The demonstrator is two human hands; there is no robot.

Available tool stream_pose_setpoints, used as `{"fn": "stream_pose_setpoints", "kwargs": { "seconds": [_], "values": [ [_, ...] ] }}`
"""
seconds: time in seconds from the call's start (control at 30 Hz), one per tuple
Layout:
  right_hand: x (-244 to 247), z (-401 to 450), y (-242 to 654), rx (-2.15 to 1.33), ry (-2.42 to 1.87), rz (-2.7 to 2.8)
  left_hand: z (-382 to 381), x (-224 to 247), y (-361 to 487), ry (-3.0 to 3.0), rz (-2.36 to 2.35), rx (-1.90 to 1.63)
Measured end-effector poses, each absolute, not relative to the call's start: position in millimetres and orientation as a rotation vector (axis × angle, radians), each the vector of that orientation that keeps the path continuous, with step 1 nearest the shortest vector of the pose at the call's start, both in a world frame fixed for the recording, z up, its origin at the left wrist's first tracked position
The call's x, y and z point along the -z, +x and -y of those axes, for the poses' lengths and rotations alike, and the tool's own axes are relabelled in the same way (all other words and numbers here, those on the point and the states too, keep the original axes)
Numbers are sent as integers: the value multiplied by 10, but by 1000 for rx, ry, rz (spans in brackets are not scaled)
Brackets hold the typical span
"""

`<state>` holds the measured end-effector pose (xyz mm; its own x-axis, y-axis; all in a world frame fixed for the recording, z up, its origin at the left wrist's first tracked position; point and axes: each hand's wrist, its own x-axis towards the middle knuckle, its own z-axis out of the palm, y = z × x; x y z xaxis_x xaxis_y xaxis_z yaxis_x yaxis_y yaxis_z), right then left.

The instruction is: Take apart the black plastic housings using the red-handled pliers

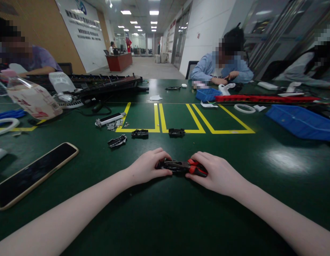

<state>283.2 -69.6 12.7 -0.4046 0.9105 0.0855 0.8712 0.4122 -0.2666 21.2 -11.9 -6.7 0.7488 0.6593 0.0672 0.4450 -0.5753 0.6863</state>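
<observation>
My left hand pinches a small black plastic part just above the green table. In my right hand are pliers with red and black handles; their dark jaws meet the black part, though I cannot tell exactly what they grip. Beyond my hands lie similar black parts: one at the left, another by the yellow tape, and a third further right. A white and black bar-shaped piece rests behind them with small metal plates beside it.
A phone lies at the left, with a bottle behind it. Yellow tape marks the table. Blue trays, a white ring and a red strip are at the right. A person sits across the table.
</observation>
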Motion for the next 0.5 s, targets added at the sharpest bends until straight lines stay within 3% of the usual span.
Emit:
{"fn": "stream_pose_setpoints", "kwargs": {
  "seconds": [0.5],
  "values": [
    [-153, 727, 2905, -267, -1584, 2421, 111, 88, 206, 2277, -844, -409]
  ]
}}
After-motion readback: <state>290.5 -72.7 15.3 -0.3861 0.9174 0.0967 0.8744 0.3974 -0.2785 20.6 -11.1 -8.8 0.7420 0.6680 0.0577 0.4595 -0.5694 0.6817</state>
